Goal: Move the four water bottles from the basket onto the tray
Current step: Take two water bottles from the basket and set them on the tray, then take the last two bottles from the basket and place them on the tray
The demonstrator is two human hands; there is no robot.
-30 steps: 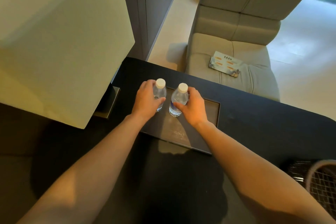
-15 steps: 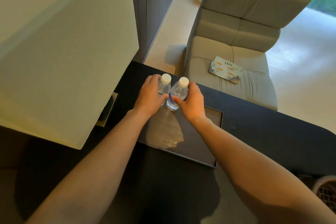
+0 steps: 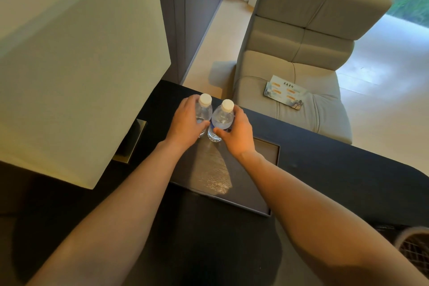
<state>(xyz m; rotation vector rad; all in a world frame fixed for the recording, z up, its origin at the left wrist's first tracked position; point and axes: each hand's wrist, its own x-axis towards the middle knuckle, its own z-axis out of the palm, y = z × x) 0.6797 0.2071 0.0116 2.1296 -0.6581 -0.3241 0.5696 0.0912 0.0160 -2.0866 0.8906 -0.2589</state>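
You've slid both bottles together to the tray's (image 3: 260, 202) far left corner, your left hand (image 3: 185, 123) grasping the left bottle (image 3: 204, 111) and your right hand (image 3: 236, 132) the right bottle (image 3: 222, 118), so two remain for the basket (image 3: 415, 248).

Large cream fabric lampshade (image 3: 76, 65) at left, beige padded armchair (image 3: 299, 58) behind black desk (image 3: 336, 169), printed leaflet (image 3: 284, 92) on its seat.

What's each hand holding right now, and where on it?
Left hand holds the left bottle, right hand the right bottle; each grips the clear body below the cap.
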